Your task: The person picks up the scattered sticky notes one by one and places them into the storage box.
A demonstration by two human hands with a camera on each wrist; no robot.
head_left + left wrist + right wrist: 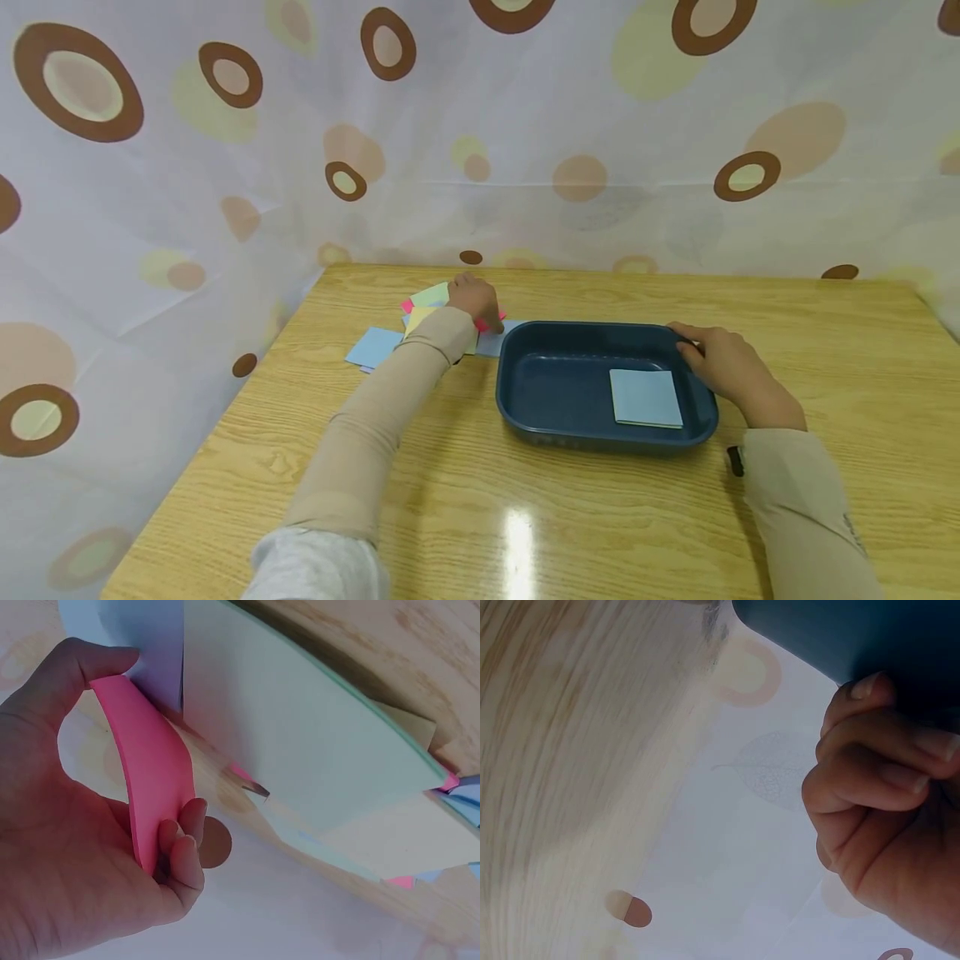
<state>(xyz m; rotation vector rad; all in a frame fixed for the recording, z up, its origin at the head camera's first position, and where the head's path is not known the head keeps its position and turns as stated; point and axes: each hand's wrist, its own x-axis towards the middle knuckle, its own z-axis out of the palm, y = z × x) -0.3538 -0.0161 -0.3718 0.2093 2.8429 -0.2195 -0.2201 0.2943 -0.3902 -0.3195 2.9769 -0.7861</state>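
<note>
My left hand (474, 298) is over the scattered sticky notes at the back left of the table. In the left wrist view it holds a thin pink sticky note pad (154, 761), bent between thumb and fingers. Beside it are a pale green pad (277, 727) and a blue pad (150, 645). My right hand (723, 367) grips the right rim of a dark blue tray (555, 387), thumb on the inner side. A square light blue sticky note pad (645, 397) lies inside the tray at the right.
Loose blue notes (373, 347) lie left of the pile, and another blue note (491, 343) lies by the tray's left end. The wooden table (465, 517) meets a patterned curtain (525, 217) at the back and left.
</note>
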